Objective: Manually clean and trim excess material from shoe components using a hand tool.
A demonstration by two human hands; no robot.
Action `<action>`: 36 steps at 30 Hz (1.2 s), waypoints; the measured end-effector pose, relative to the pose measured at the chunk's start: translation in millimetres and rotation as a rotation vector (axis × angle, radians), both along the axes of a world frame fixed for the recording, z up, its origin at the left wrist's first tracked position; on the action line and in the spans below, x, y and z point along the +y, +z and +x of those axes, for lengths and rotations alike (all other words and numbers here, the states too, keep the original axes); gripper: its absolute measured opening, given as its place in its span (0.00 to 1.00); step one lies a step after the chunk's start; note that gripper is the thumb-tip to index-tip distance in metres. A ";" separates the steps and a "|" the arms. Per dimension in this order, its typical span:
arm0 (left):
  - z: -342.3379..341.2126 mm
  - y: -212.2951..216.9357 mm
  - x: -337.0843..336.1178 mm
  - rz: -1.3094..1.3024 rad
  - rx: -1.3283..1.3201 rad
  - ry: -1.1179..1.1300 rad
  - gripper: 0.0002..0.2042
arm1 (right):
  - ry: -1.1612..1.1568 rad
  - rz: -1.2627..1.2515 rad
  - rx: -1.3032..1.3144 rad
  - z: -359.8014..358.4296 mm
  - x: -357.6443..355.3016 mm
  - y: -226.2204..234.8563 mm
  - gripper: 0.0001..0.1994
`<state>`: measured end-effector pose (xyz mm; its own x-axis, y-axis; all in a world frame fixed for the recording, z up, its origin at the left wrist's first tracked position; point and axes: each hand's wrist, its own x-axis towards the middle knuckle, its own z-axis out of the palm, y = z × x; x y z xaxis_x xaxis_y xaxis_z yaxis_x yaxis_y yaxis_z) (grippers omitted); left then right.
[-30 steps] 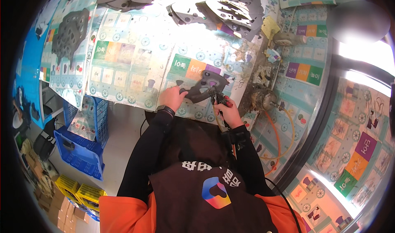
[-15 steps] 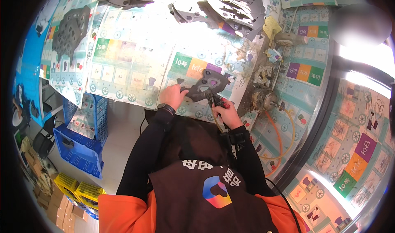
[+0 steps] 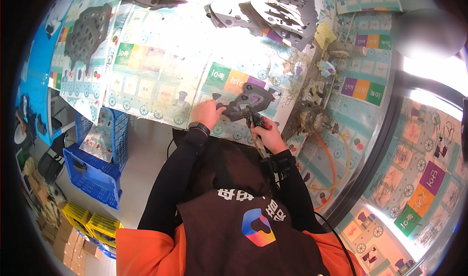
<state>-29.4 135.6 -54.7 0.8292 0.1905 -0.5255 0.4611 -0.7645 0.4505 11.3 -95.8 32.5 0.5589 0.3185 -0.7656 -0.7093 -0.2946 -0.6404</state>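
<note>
A dark grey flat piece with cut-out holes [image 3: 253, 95] lies on the paper-covered table in front of me. My left hand [image 3: 208, 114] pinches its left end between closed fingers. In my right hand [image 3: 271, 137] is a black and red spray gun [image 3: 256, 118], its front end over the piece's lower right part. A thin yellowish tube hangs beneath the gun beside my right wrist. The nozzle tip is too small to make out against the dark piece.
Stacks of similar grey pieces [image 3: 278, 12] lie at the table's far side, with more [image 3: 87, 34] at far left. A grimy metal pot [image 3: 312, 117] with orange and yellow hoses stands to the right. Blue crates [image 3: 92, 176] and yellow crates [image 3: 105, 227] stand at lower left.
The view has shifted slightly. Both hands keep their hold, and the spray gun stays over the lower right part of the grey piece.
</note>
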 end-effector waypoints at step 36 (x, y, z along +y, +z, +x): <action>146.4 112.8 191.2 -0.182 -0.239 0.139 0.33 | -0.260 0.049 -0.165 -1.3 -54.0 33.0 0.12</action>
<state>117.0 326.8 58.1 0.9058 0.2314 -0.3550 0.4202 -0.5988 0.6818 10.0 -149.8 65.5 0.7418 0.1831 -0.6451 -0.6422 -0.0832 -0.7620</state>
